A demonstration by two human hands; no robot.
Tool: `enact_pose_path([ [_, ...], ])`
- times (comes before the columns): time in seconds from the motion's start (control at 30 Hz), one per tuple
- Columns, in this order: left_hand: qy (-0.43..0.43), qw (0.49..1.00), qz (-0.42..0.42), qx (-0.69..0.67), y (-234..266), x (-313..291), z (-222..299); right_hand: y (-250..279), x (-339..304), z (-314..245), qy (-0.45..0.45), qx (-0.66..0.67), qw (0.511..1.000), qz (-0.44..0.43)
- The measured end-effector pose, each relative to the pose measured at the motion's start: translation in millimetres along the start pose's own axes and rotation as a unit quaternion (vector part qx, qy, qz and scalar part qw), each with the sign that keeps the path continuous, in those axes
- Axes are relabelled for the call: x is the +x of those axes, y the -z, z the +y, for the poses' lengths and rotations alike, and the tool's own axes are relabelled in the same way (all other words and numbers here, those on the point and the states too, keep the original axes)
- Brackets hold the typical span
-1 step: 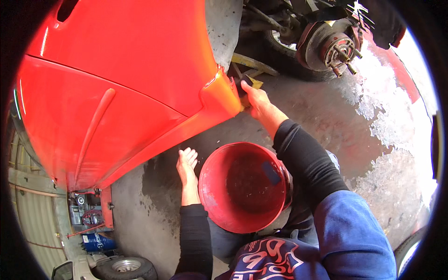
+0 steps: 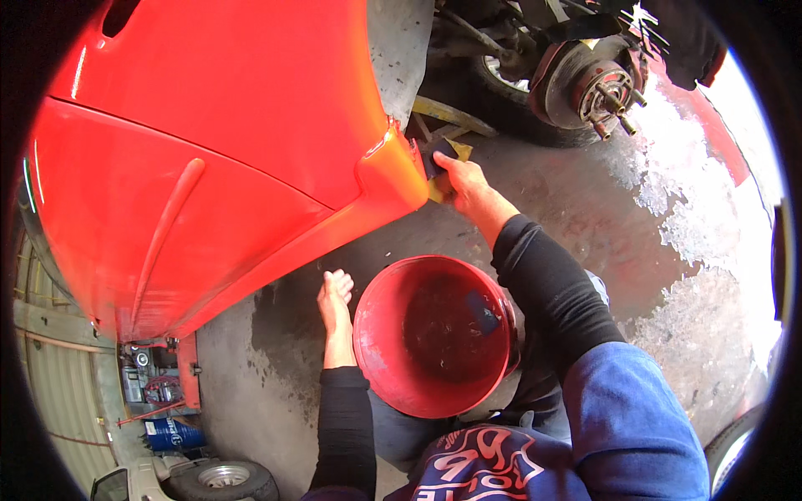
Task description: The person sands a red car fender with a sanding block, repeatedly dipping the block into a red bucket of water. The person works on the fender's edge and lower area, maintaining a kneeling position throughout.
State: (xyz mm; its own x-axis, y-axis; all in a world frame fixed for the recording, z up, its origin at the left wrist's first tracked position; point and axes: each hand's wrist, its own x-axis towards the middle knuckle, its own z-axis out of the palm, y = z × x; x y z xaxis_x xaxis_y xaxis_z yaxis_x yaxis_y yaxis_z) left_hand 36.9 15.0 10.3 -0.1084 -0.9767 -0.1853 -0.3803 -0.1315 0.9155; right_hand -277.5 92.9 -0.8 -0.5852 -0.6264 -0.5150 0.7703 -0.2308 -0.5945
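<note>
Your right hand (image 2: 464, 182) grips a dark, flat sanding block (image 2: 436, 156) with a yellow edge, pressed against the lower corner of the glossy, smoothly curved red car panel (image 2: 234, 159). Your left hand (image 2: 334, 294) hangs open and empty beside the round red plastic bucket (image 2: 376, 351), above rough, stained concrete floor (image 2: 601, 217).
</note>
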Motion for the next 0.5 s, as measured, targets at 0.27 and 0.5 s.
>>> enact_pose_path([
  [0.27, -0.100, 0.964, -0.049, 0.243, -17, 15, -26, -4, 27, -3, -0.050, 0.060, 0.993, -0.084],
  [0.5, -0.130, 0.957, -0.035, 0.255, -19, 4, -15, -30, -18, 16, -0.062, 0.058, 0.996, -0.032],
])
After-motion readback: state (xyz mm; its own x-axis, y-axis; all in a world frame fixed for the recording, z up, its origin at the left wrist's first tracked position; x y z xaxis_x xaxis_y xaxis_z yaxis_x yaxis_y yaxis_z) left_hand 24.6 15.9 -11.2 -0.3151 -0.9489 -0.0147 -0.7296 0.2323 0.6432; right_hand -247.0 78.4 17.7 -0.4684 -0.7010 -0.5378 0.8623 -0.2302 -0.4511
